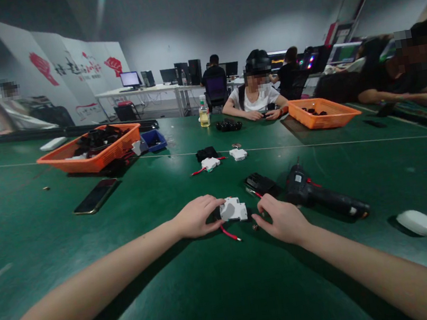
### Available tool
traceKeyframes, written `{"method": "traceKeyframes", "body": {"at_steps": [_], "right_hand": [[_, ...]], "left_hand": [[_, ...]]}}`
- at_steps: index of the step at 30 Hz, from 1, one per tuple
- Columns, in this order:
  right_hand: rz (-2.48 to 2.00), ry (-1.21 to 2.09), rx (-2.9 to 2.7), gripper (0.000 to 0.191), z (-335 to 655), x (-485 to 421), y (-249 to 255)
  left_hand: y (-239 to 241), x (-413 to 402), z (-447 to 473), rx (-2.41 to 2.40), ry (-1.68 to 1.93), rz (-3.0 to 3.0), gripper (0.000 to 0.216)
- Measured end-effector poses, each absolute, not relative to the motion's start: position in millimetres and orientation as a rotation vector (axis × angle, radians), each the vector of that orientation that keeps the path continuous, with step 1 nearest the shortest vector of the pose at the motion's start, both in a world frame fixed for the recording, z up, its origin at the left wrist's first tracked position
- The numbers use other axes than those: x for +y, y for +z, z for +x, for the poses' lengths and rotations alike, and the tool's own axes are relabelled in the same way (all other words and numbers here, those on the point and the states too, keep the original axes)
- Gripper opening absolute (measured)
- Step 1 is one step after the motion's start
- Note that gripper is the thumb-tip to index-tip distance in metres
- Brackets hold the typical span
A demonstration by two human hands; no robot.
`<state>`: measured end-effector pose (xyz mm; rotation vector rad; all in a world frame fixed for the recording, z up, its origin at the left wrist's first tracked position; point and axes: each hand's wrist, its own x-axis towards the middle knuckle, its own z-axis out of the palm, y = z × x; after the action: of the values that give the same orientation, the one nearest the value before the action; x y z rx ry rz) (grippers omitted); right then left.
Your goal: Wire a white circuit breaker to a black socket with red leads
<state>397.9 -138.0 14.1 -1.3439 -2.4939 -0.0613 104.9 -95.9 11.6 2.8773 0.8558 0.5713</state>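
My left hand [201, 216] grips the left end of a white circuit breaker [234, 209] on the green table, thumb below and fingers above. A short red wire [230, 233] with a bare tip lies just below it. To the right is my right hand [282, 218], curled, with thumb and forefinger apart and nothing visible between them. A small screw [254, 227] lies by its thumb. Beyond those fingers sits a black box-like part [261, 183], with a red wire [254, 192] running towards the hand.
A black power drill [323, 194] lies right of my right hand. Further off are two white breakers, one with red wires [211, 163], one without [238, 154]. Orange baskets stand left [91, 159] and right [325, 119]. A phone [96, 196] lies left; a person sits opposite.
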Motion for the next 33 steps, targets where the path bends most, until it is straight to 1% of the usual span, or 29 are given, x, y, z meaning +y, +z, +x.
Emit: {"method": "traceKeyframes", "body": {"at_steps": [5, 10, 12, 17, 19, 24, 33], "right_hand": [[-1.159, 0.159, -2.57, 0.026, 400.0, -134.6, 12.9], [-1.229, 0.195, -2.529, 0.014, 398.0, -135.1, 14.0], [-1.268, 0.198, -2.497, 0.016, 397.0, -136.0, 14.7], [-1.294, 0.201, -2.478, 0.04, 396.7, -138.9, 18.1], [-1.24, 0.206, -2.501, 0.045, 397.6, -139.8, 18.6], [-1.063, 0.219, -2.556, 0.044, 400.2, -139.7, 14.7], [-1.022, 0.249, -2.52, 0.035, 401.4, -135.5, 8.1]], "left_hand": [[9.0, -95.8, 103.1, 0.798, 0.598, 2.971, 0.048], [10.5, -96.3, 101.6, 0.763, 0.61, 3.028, 0.048], [12.0, -97.2, 101.8, 0.723, 0.619, 3.059, 0.046], [15.2, -101.8, 102.9, 0.589, 0.614, 3.161, 0.045], [15.8, -103.6, 103.1, 0.571, 0.614, 3.185, 0.044], [17.0, -106.1, 102.8, 0.531, 0.614, 3.241, 0.043], [15.0, -106.0, 100.6, 0.501, 0.607, 3.239, 0.043]]}}
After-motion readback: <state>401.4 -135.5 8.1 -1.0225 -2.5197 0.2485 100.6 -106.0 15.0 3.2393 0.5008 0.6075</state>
